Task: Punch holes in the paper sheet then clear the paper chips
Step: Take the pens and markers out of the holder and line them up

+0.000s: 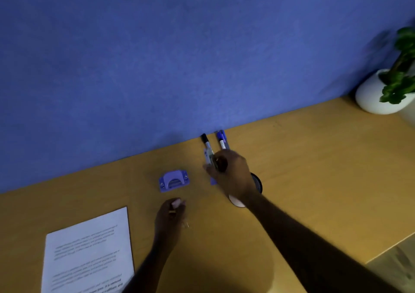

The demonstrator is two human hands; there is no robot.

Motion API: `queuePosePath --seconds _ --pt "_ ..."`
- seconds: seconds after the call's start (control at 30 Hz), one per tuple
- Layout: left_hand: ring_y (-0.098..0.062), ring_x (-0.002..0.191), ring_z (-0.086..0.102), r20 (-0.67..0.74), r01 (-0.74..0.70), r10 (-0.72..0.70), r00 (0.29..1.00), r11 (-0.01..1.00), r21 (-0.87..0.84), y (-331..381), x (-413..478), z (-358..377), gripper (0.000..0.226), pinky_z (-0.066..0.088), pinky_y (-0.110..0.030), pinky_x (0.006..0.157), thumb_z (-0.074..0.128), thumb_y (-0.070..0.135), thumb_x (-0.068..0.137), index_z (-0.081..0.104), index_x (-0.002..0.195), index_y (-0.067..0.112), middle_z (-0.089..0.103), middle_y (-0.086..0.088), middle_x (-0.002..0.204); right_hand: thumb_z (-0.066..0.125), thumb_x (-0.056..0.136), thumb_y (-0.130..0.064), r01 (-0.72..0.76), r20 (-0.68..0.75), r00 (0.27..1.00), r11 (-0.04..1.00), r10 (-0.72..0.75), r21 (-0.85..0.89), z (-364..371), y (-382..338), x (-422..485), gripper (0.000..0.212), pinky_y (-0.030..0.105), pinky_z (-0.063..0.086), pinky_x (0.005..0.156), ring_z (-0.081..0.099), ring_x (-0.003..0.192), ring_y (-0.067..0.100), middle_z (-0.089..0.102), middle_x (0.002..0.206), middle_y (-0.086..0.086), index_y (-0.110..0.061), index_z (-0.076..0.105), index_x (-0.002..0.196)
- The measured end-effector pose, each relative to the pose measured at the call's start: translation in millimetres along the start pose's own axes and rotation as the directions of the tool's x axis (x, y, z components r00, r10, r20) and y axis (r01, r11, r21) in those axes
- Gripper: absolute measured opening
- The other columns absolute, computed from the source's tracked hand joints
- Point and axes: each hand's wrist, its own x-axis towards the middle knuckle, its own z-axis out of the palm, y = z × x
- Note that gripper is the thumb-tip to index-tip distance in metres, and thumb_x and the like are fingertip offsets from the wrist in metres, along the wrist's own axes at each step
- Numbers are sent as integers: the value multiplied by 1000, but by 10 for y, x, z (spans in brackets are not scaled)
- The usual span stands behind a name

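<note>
A purple hole punch (174,180) sits on the wooden desk (314,169), near the blue wall. The printed paper sheet (89,252) lies flat at the lower left, apart from the punch. My left hand (170,214) rests just in front of the punch with its fingers curled in; nothing clear shows inside it. My right hand (231,171) is to the right of the punch, closed around a bunch of markers: a black marker (206,143) and blue markers (221,138) stick out toward the wall. No paper chips are visible.
A dark round pen holder (258,183) is partly hidden behind my right wrist, with a pale round thing (237,202) under the wrist. A white pot with a green plant (377,92) stands at the far right. The desk's right edge (381,253) drops off at lower right.
</note>
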Motion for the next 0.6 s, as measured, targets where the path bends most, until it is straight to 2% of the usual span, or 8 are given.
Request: queuePosePath --seconds 0.07,0.13,0.23,0.33,0.4,0.5,0.53,0.6 --pt "-22 52 60 23 -25 24 999 999 21 35 13 72 3 51 -34 47 66 13 90 65 91 15 64 -7 64 75 80 -36 -45 -42 998 999 44 -30 -157 152 324 30 23 38 56 50 61 8 56 69 -3 -16 55 73" --pt "-29 57 63 7 -39 39 999 998 48 69 46 141 4 54 -41 55 68 12 88 66 90 14 67 -12 70 75 80 -35 -156 -39 988 981 153 -114 -236 389 602 32 32 38 57 53 64 18 60 71 3 -10 57 71" --pt "-34 70 67 25 -60 58 998 994 94 142 164 238 9 54 -47 69 69 11 88 67 93 4 68 -18 76 74 82 -36 -334 -28 942 919 336 -209 -266 796 915 32 33 39 59 57 74 24 61 79 6 -10 57 74" --pt "-34 74 68 66 -72 65 996 990 121 224 260 290 10 53 -47 74 68 13 89 66 90 2 66 -14 74 71 83 -35 -390 -20 915 872 403 -297 -236 1122 1112 30 32 39 56 64 78 29 67 83 14 -7 62 77" --pt "-31 78 67 68 -68 59 996 988 140 267 316 320 9 53 -39 75 67 14 89 67 91 5 68 -10 76 70 82 -35 -409 -17 903 844 430 -346 -185 1264 1232 32 29 39 58 66 84 30 70 91 15 -4 67 88" --pt "-10 84 67 62 -68 59 996 987 148 331 382 377 6 48 -13 67 69 15 88 69 91 19 72 3 86 64 84 -35 -410 -7 892 804 451 -432 -67 1412 1379 35 32 47 63 65 93 31 68 104 15 -5 65 103" --pt "-3 84 65 63 -75 67 996 987 140 350 415 395 10 46 -9 66 69 14 88 68 91 23 71 6 88 63 85 -35 -402 -6 894 797 448 -451 -25 1444 1408 35 35 51 68 64 95 31 66 107 14 -7 64 106" --pt "0 86 64 67 -69 61 996 990 127 385 484 432 10 44 -6 66 69 15 88 68 95 23 71 7 92 65 83 -36 -389 -27 904 797 426 -462 52 1502 1448 39 39 56 73 63 97 31 64 109 14 -8 61 111"
